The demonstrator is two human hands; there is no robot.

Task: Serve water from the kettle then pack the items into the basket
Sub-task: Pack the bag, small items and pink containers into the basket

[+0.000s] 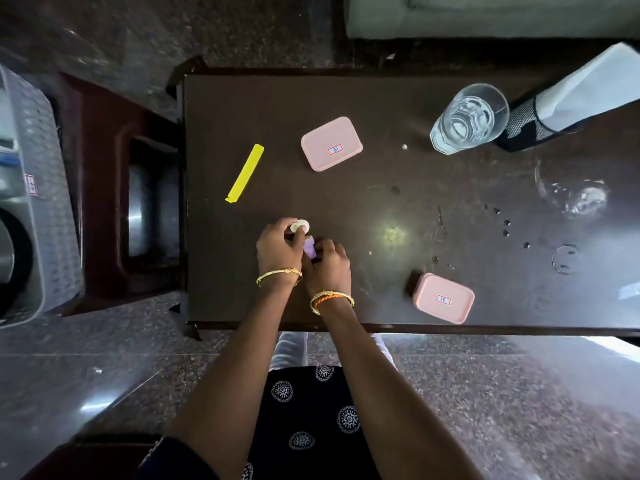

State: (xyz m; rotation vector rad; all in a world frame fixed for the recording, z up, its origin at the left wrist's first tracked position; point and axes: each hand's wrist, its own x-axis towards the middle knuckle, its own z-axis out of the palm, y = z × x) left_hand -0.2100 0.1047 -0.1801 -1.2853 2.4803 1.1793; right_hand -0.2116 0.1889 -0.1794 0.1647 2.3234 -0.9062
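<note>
While both hands work close together near the front edge, the dark table (242, 116) takes up most of the view, its top marked with water drops and wet rings toward the right. Off its left end sits a grey woven basket (45, 188) on a lower stand, within reach for packing, with something metallic and round already inside it; whether that is the kettle cannot be told. At the far right corner a black mesh holder of white napkins (568, 98) leans beside a glass (467, 117) filled with water, which suggests the serving step is done. Two pink lidded boxes lie apart, the far box (331, 143) near the middle and the near box (443, 298) by the front edge, both closed and apparently ready to go in. A yellow clip (245, 173) lies alone toward the left. The right hand (327, 265) is curled around a small lilac bottle (309, 248), steadying it on the table, while the left hand (277, 249) pinches a white round cap (300, 225) between thumb and fingertips just above the bottle's mouth. Judging by that pose, the cap is being fitted so the bottle will not leak once packed.
</note>
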